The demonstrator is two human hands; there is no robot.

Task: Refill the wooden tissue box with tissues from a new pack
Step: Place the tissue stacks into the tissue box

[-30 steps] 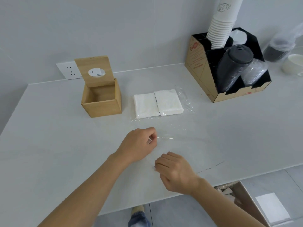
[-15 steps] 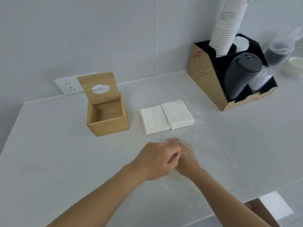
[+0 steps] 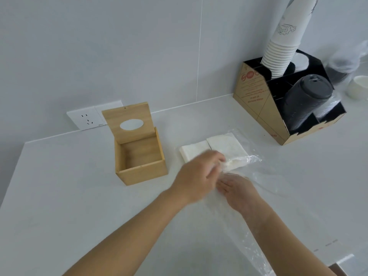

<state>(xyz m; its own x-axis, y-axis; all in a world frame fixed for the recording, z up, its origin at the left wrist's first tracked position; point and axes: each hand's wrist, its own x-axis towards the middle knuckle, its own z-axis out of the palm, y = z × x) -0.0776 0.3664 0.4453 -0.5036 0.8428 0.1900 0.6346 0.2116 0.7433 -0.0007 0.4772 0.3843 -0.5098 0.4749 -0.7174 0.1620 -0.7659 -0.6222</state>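
Note:
The wooden tissue box [image 3: 139,172] stands left of centre on the counter, empty, with its lid [image 3: 127,120] tipped up and back. Two white tissue stacks [image 3: 223,146] lie side by side to its right, inside a clear plastic wrapper [image 3: 264,180] whose open end trails toward me. My left hand [image 3: 197,176], blurred, pinches the wrapper's bunched front edge just in front of the stacks and lifts it. My right hand [image 3: 237,190] lies flat inside the wrapper, fingers stretched toward the tissues, a little short of them.
A cardboard cup organiser [image 3: 278,108] with a tall stack of white paper cups [image 3: 282,44] and black lids stands at the back right. A wall socket [image 3: 87,120] sits behind the box. A white bowl [image 3: 358,88] is at the far right. The counter's front edge runs at lower right.
Both hands moved forward from the counter's front to the tissue pack. The left hand has lifted the wrapper's edge, and the right hand has slid flat into the wrapper.

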